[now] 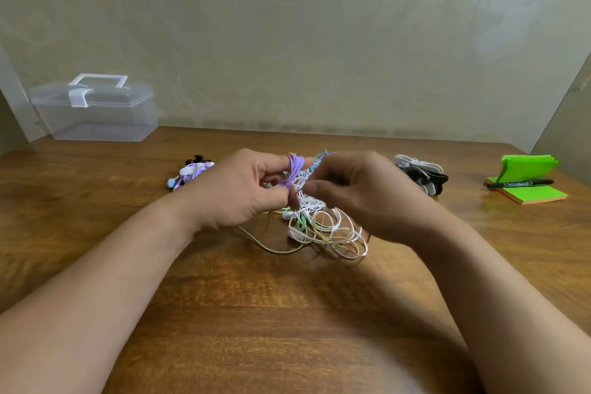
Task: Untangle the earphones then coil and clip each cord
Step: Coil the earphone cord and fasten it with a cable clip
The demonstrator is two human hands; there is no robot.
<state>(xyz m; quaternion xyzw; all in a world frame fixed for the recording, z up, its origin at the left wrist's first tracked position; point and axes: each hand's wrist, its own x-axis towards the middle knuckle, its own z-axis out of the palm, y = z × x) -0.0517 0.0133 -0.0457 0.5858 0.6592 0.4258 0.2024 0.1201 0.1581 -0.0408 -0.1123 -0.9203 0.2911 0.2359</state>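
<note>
Tangle (323,227) of white, green and purple cords sits mid-table (287,313), its top lifted. Left hand (243,189) pinches purple coil (292,169) looped over a finger. Right hand (355,189), blurred, pinches tangle's top. Clipped set (192,173) lies just left.

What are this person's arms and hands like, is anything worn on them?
Both are bare: the left hand and right hand have no gloves, and the left forearm and right forearm show no sleeves, watch or bracelet. Rings are too blurred to rule out.
</note>
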